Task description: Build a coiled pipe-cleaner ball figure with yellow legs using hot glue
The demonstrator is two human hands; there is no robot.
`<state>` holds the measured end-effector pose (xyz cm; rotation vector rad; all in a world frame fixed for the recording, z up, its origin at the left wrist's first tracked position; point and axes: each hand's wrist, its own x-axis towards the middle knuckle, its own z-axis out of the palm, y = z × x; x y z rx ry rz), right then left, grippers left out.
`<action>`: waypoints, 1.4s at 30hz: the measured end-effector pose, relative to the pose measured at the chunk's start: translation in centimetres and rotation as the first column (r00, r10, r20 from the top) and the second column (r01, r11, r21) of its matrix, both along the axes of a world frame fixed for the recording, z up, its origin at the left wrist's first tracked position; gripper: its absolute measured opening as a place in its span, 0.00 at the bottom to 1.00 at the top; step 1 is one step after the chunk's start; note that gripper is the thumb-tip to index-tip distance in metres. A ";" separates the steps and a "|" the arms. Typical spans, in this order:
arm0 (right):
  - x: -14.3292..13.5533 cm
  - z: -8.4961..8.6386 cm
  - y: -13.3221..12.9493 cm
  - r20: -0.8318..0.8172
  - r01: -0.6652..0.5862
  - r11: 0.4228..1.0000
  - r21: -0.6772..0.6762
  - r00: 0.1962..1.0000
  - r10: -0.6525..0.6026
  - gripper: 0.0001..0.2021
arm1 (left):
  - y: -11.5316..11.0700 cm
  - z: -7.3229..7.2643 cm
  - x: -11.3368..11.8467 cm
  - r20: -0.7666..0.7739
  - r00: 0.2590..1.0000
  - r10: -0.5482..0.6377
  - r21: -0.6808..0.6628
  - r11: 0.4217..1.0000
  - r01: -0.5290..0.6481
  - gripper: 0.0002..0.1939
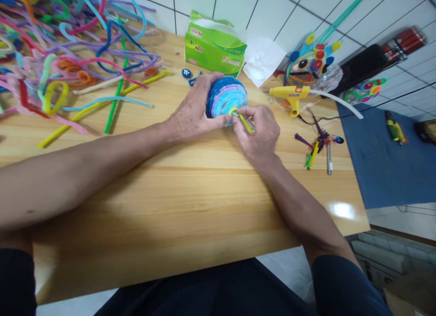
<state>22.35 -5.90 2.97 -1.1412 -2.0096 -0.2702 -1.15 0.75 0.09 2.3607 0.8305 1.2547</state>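
A round object [227, 92] is covered in coiled rings of dark blue, purple and light blue pipe cleaner, with a small yellow centre. My left hand [199, 107] is wrapped round its left side, thumb near the yellow centre. At that centre my right hand [258, 132] pinches a yellow pipe cleaner [245, 123], whose end meets the round object. Part of the strip and the object's underside are hidden by my fingers. Just behind my left hand lie a dark blue dotted piece [186, 73] and a short blue loop [192, 82].
Tangled coloured pipe cleaners [68, 57] cover the table's back left. Behind stand a green tissue pack [214, 45] and a white tissue [262, 63]. Rightward lie a yellow glue gun [291, 94] with cord, a silver cutter [329, 159], pipe cleaner scraps [315, 152] and a decorated craft piece [311, 63].
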 end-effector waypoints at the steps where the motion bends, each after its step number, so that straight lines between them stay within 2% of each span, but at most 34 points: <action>1: 0.0 0.0 0.0 -0.004 -0.006 1.000 -0.006 1.000 0.006 0.07 | 0.0 0.0 0.0 0.002 1.000 -0.003 -0.002 1.000 0.003 0.46; 5: 0.2 -0.1 0.0 -0.021 -0.028 0.999 -0.033 0.999 0.027 0.06 | -0.2 0.2 0.0 0.002 1.000 -0.001 -0.003 1.000 0.001 0.44; 9: 0.4 -0.2 0.0 -0.033 -0.046 0.998 -0.044 0.998 0.044 0.06 | -0.1 0.1 -0.1 0.002 1.000 -0.004 0.015 1.000 0.004 0.47; 13: 0.3 -0.1 0.0 -0.017 -0.025 0.997 -0.068 1.000 0.024 0.07 | -0.1 0.0 -0.1 0.006 1.000 -0.008 0.015 1.000 0.008 0.46; 19: 0.2 -0.1 -0.1 -0.020 -0.033 0.998 -0.047 0.999 0.032 0.06 | -0.3 0.2 -0.2 0.035 0.999 -0.028 -0.011 1.000 0.029 0.44; 27: 0.4 -0.2 0.0 -0.015 -0.034 0.999 -0.017 0.999 0.034 0.06 | -0.3 0.3 0.1 0.029 1.000 0.003 -0.007 1.000 -0.003 0.44; 32: 0.4 -0.2 -0.1 -0.045 -0.045 0.998 -0.043 0.998 0.044 0.07 | -0.3 0.4 0.2 0.031 0.999 0.013 -0.013 1.000 -0.013 0.43; 36: 0.3 0.0 -0.3 -0.077 -0.053 0.997 -0.054 0.996 0.048 0.12 | -0.3 0.4 0.2 0.036 0.999 0.010 -0.021 1.000 -0.009 0.43; 42: 0.3 0.1 -0.1 -0.195 -0.110 0.989 -0.098 0.977 0.089 0.14 | 0.0 0.4 0.2 0.012 1.000 -0.008 -0.043 0.999 0.009 0.48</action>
